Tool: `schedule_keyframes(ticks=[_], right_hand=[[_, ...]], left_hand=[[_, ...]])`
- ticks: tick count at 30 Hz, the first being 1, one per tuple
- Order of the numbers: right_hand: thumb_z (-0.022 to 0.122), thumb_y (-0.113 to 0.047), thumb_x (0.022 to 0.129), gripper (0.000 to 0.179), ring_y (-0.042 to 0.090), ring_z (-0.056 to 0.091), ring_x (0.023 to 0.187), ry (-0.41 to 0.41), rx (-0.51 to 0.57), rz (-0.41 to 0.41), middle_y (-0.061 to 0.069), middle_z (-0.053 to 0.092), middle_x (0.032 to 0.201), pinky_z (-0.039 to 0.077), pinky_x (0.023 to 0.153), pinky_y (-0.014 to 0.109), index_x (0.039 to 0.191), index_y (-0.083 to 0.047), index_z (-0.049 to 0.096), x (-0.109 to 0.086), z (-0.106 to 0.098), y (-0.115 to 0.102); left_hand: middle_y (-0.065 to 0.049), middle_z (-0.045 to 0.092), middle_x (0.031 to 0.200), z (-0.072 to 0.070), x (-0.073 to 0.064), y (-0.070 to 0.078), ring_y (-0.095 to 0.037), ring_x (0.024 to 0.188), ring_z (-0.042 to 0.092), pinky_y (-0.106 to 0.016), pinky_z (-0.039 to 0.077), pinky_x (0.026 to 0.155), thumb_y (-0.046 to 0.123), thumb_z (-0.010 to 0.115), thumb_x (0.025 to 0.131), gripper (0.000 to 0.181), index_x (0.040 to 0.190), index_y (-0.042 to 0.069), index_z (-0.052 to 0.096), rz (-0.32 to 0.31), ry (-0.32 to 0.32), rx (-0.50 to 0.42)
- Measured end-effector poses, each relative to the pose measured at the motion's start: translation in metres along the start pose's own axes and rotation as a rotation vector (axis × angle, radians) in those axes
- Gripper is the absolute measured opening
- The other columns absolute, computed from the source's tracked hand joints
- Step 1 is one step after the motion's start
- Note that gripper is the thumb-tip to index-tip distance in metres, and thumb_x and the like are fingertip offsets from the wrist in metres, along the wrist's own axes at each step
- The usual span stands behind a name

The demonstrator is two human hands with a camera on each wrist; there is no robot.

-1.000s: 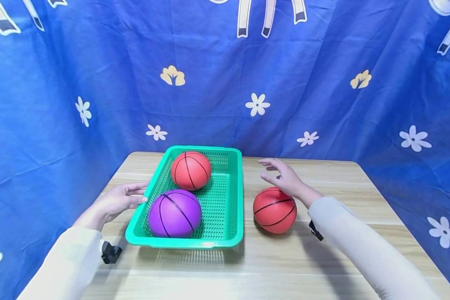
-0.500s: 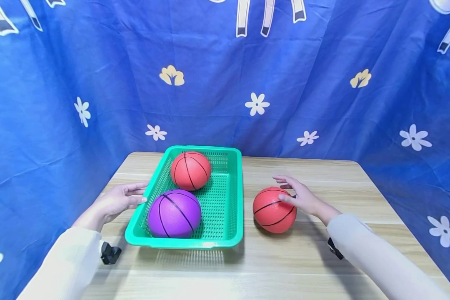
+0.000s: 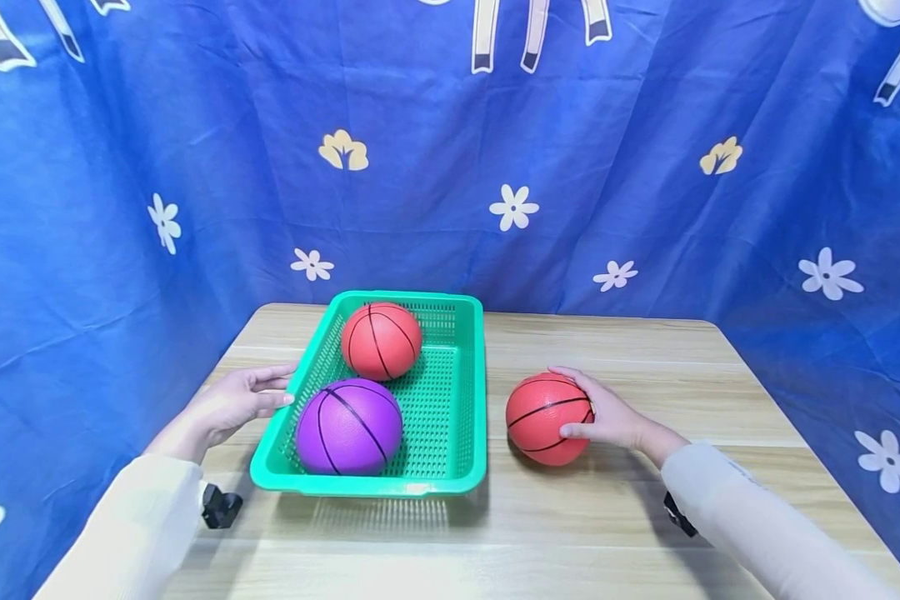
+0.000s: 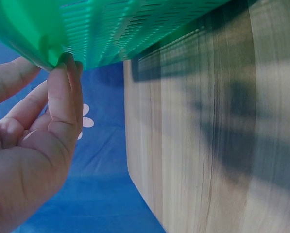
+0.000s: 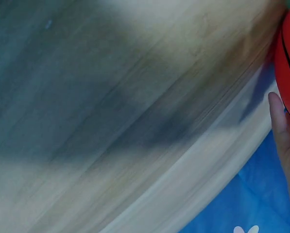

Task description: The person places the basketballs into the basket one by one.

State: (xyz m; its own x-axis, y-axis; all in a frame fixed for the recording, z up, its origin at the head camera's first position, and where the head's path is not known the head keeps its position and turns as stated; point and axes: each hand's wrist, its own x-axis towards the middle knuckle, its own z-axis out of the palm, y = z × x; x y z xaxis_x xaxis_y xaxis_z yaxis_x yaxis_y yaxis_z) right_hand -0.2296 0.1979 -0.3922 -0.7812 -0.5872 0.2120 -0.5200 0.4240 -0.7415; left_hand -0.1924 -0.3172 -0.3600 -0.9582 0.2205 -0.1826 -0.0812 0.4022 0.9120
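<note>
A green plastic basket [image 3: 471,400] stands on the table, holding a purple toy basketball [image 3: 348,427] at its near left and a red one behind it. My left hand [image 3: 228,407] pinches the basket's left rim; the left wrist view shows the thumb and fingers at the rim's edge [image 4: 42,53]. To the right of the basket, another red toy basketball [image 3: 543,421] rests on the table. My right hand [image 3: 607,417] grips that ball from its right side, thumb near and fingers on the far side. Only a part of this hand [image 5: 283,131] shows in the right wrist view.
The red toy basketball [image 3: 381,342] in the basket sits near its far left corner. Beyond the wooden table [image 3: 607,533] hangs a blue curtain [image 3: 420,208] printed with flowers. A strip of table separates the basket from the ball on the right.
My right hand has come back from above and behind the red ball to its right side, and its fingers now close round it. The left hand, basket and balls stay put.
</note>
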Motion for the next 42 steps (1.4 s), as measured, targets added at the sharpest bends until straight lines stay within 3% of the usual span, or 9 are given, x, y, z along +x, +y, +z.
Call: schedule_keyframes(ticks=[8,19,23,31,42], right_hand=[[0.075,-0.020,0.066,0.073,0.024,0.047,0.101,0.006,0.038,-0.001,0.007,0.047,0.116,0.045,0.077,0.034,0.127,-0.011,0.037,0.002,-0.001,-0.007],[0.074,-0.019,0.067,0.073,0.027,0.047,0.102,0.082,0.035,0.023,0.007,0.047,0.118,0.044,0.078,0.041,0.128,-0.009,0.035,0.014,-0.019,-0.011],[0.074,-0.015,0.068,0.074,0.028,0.047,0.101,0.129,0.063,0.014,0.007,0.046,0.119,0.044,0.078,0.043,0.129,-0.012,0.034,0.023,-0.028,-0.017],[0.071,-0.005,0.068,0.073,0.026,0.047,0.101,0.238,0.153,-0.086,0.009,0.046,0.117,0.043,0.080,0.043,0.130,-0.010,0.033,0.049,-0.039,-0.036],[0.069,-0.007,0.070,0.070,0.024,0.046,0.102,0.256,0.237,-0.132,0.009,0.047,0.118,0.046,0.078,0.040,0.129,-0.011,0.033,0.082,-0.023,-0.065]], left_hand=[[-0.028,0.035,0.126,0.000,0.000,0.000,-0.022,0.103,0.048,-0.036,0.041,0.087,0.014,0.060,0.081,0.066,0.133,-0.004,0.024,0.004,0.006,0.001],[-0.028,0.033,0.127,0.001,0.001,0.001,-0.019,0.100,0.051,-0.035,0.041,0.087,0.015,0.059,0.082,0.066,0.134,-0.002,0.023,-0.001,-0.003,-0.021],[-0.027,0.033,0.127,0.000,0.001,0.000,-0.018,0.100,0.051,-0.036,0.041,0.087,0.016,0.059,0.082,0.066,0.134,-0.002,0.023,-0.001,-0.007,-0.028],[-0.028,0.033,0.126,0.000,0.000,0.000,-0.017,0.098,0.052,-0.034,0.042,0.086,0.015,0.060,0.081,0.067,0.134,-0.003,0.023,-0.001,-0.007,-0.039],[-0.027,0.034,0.126,0.001,0.001,0.001,-0.023,0.105,0.046,-0.036,0.039,0.088,0.017,0.060,0.081,0.066,0.134,-0.002,0.024,-0.013,0.012,0.004]])
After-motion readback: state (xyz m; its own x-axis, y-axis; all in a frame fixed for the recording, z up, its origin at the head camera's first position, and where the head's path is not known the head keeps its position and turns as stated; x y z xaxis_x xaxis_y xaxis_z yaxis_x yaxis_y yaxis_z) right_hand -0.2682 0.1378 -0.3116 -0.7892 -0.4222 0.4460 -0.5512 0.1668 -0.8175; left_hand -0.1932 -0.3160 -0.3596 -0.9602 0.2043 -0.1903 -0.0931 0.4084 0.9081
